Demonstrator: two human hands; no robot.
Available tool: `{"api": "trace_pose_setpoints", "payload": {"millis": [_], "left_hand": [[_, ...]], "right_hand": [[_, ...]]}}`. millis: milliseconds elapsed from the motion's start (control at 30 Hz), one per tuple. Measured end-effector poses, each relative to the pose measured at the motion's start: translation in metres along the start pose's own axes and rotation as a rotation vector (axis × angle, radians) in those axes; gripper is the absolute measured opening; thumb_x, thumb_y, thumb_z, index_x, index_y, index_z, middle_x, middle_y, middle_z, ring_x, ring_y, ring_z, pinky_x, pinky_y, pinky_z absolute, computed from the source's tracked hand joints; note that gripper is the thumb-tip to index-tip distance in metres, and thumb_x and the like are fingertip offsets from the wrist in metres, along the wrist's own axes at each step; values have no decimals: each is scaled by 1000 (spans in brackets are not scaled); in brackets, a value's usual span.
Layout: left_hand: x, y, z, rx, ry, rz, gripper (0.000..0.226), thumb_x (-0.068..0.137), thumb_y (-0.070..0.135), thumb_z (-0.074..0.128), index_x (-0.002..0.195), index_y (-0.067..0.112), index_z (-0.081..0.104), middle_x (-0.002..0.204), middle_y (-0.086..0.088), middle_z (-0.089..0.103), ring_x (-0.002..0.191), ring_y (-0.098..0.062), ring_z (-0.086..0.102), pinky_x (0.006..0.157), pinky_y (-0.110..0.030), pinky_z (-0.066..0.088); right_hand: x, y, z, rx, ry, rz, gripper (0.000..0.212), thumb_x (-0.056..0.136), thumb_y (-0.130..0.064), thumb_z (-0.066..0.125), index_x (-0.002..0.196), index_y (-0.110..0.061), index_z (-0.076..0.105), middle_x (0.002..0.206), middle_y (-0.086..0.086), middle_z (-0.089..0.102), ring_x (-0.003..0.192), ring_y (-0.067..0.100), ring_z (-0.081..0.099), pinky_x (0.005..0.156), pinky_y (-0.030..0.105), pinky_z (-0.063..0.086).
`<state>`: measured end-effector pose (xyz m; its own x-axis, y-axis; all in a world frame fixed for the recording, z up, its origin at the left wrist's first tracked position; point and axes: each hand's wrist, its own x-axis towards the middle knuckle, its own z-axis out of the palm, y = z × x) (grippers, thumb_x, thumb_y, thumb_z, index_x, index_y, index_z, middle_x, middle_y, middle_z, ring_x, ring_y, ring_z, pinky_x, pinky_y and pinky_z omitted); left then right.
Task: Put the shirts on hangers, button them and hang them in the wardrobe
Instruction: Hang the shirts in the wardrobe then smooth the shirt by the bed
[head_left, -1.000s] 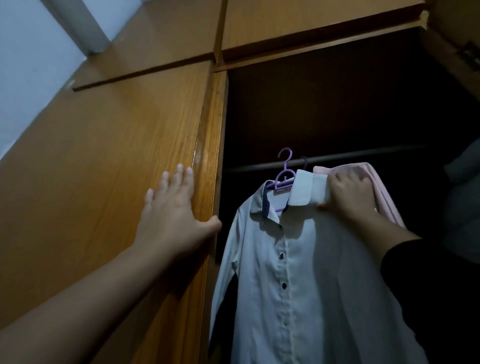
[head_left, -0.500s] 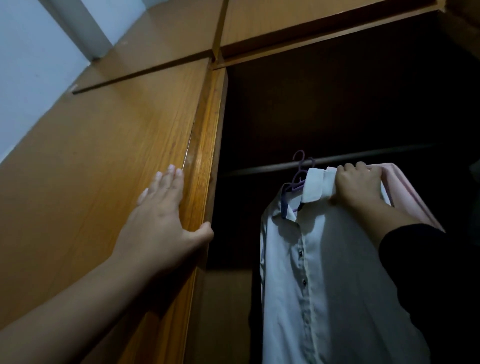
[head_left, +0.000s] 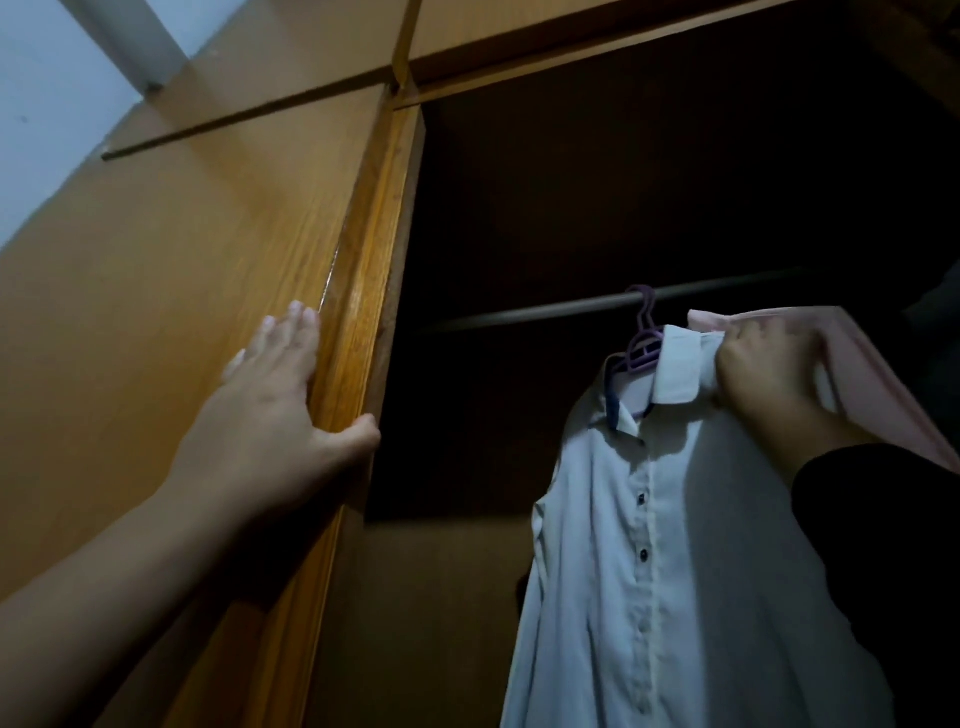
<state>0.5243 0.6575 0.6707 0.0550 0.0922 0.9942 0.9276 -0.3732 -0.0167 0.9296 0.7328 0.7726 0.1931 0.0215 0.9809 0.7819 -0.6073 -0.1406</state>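
A white buttoned shirt (head_left: 654, 561) hangs on a purple hanger (head_left: 643, 347), whose hook reaches the grey wardrobe rail (head_left: 545, 310). My right hand (head_left: 763, 374) grips the shirt at its collar and shoulder, together with a pink shirt (head_left: 878, 374) behind it. My left hand (head_left: 270, 410) lies flat on the wooden wardrobe door (head_left: 171, 312), fingers straight, thumb round the door's edge. Whether the hook rests on the rail or just touches it, I cannot tell.
The wardrobe's inside (head_left: 649, 192) is dark and open between the door edge and the shirts. A wooden top panel (head_left: 519, 31) runs above. Dark clothing (head_left: 935, 332) hangs at the far right. A pale wall (head_left: 47, 114) shows at the upper left.
My right hand has carried the two shirts rightwards and up into the wardrobe, bringing the purple hook up to the rail. My left hand stays on the door.
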Motion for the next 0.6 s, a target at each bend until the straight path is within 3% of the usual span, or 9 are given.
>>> {"api": "trace_pose_setpoints", "payload": {"millis": [233, 433, 600], "left_hand": [[0, -1, -2, -13, -23, 13, 112, 67, 82, 42, 148, 24, -9, 149, 14, -16, 137, -2, -13, 113, -27, -2], [-2, 2, -5, -2, -44, -15, 109, 62, 67, 39, 150, 22, -6, 151, 13, -15, 136, -2, -12, 116, -32, 3], [-6, 5, -7, 28, -53, -39, 108, 72, 74, 46, 152, 18, 1, 160, 4, -4, 146, -13, -3, 117, -33, 6]], "right_hand": [[-4, 31, 19, 37, 82, -2, 21, 76, -11, 60, 96, -7, 60, 88, 13, 62, 85, 32, 55, 76, 37, 41], [-2, 29, 27, 15, 167, -72, 43, 67, -17, 72, 105, 0, 59, 96, 19, 57, 94, 34, 50, 88, 46, 27], [-6, 29, 24, 112, 160, -152, 39, 71, -13, 71, 104, 2, 60, 98, 23, 60, 95, 37, 53, 89, 45, 28]]}}
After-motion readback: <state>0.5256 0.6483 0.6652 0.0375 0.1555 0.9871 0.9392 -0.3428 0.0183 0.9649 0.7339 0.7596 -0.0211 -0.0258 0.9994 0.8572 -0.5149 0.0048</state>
